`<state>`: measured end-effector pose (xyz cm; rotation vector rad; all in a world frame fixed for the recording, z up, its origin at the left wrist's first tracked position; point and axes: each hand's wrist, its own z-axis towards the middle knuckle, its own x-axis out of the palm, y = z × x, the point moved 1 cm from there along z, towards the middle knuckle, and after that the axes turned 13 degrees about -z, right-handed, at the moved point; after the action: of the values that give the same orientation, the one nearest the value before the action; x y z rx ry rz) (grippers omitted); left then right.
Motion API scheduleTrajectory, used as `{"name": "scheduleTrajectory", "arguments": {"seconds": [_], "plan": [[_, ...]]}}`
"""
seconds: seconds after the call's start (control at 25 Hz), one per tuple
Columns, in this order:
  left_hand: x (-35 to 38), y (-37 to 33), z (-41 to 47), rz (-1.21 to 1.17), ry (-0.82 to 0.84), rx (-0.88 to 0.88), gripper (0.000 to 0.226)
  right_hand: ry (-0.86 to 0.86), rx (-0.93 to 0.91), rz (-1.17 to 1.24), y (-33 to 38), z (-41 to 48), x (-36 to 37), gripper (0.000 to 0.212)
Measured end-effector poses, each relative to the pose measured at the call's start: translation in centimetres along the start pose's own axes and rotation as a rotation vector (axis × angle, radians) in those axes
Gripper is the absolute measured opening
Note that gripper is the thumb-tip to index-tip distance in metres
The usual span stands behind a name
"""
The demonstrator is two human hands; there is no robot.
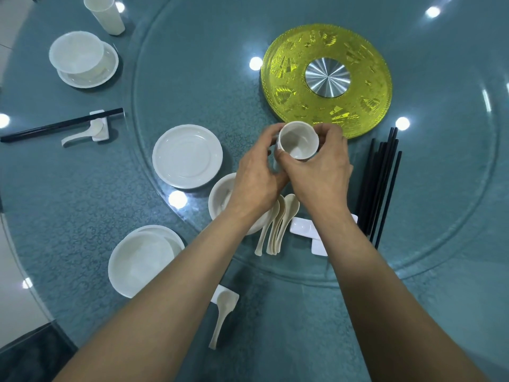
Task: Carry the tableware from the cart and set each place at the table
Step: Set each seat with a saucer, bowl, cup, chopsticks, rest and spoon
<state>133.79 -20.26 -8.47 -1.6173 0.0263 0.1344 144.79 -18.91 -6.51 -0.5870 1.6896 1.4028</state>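
Your left hand [256, 175] and right hand [319, 166] both grip the cup [298, 143] over the worktop [82, 188], near the spoons [278, 224] and chopsticks [382, 183], probably taking it from that shared supply for the near bowl [140, 260], whose place shows no cup.

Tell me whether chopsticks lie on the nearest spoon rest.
No: the nearest rest holds only a white spoon, while the loose black chopsticks lie bundled on the glass turntable.
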Motion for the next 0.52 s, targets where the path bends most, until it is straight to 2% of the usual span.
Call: {"name": "scheduleTrajectory", "arguments": {"seconds": [0.16,0.36,0.52], "plan": [[0.0,-0.2,-0.1,0.02,-0.012,-0.014,0.053,0.029,0.033,0.033,0.6,0.0,-0.8,0.067],[0.2,-0.7,0.0,0.02,-0.005,-0.043,0.053,-0.014,-0.004,0.064,1.2,-0.8,-1.6,0.071],[0.3,-0.8,0.1,0.044,-0.02,-0.056,0.066,-0.036,-0.032,0.074,1.9,-1.1,-2.6,0.072]]}}
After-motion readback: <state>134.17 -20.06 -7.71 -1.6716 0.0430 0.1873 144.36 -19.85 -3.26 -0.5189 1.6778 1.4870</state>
